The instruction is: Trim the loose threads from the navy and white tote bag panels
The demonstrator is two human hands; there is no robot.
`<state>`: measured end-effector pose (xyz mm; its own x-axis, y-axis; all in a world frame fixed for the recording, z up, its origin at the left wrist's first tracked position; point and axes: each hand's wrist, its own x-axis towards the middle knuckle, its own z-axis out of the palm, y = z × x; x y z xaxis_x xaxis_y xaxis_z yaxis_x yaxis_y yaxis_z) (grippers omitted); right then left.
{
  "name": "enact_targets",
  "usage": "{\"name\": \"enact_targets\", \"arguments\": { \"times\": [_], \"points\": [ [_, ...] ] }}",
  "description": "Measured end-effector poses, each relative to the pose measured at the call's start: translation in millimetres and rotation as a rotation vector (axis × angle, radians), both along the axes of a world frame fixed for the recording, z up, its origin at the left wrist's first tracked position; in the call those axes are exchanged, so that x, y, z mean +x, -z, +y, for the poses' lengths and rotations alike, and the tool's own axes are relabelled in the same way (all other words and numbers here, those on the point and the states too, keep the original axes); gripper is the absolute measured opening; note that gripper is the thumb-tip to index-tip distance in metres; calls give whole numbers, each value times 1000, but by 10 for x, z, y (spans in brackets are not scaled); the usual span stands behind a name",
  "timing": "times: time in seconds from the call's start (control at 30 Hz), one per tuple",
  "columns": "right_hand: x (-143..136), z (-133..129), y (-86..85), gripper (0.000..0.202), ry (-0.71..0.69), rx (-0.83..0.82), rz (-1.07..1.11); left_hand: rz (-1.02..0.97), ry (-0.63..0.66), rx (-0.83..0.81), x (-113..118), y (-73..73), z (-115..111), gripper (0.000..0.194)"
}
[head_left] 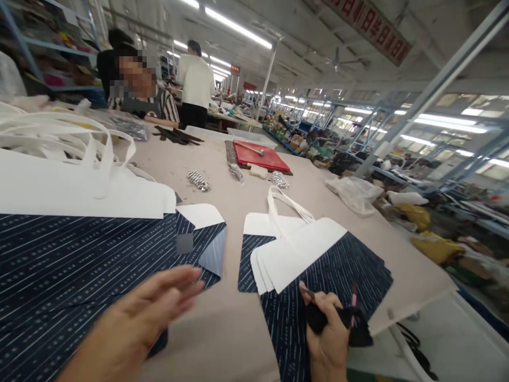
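My left hand [159, 307], fingers stretched out and holding nothing, is over the near right edge of a large stack of navy striped bag panels [79, 265] with white top bands and white handles [107, 159]. My right hand [328, 329] is closed around a black cloth [360, 326]. A thin pink stick with a dark tip [353, 302] rises beside its fingers; whether it is a pen or a brush I cannot tell. The right fingertips are at the near edge of a smaller fanned pile of the same panels [342, 265], with white handles [290, 204] at its top.
Farther back on the table [222, 329] are a hammer [254, 150] on a red board [274, 162], bundles of black-and-white cord [199, 180] and black strips [178, 136]. A clear plastic bag [353, 192] lies at the right edge. Two people are beyond the table.
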<state>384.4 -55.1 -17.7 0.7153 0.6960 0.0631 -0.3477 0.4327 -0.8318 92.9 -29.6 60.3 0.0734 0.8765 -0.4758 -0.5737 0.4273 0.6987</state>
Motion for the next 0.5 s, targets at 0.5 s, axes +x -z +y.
{"name": "enact_targets", "arguments": {
  "times": [0.5],
  "points": [
    [90,-130,-40,24,-139,103,16,11,460,-133,1738,252,228,25]
  ]
}}
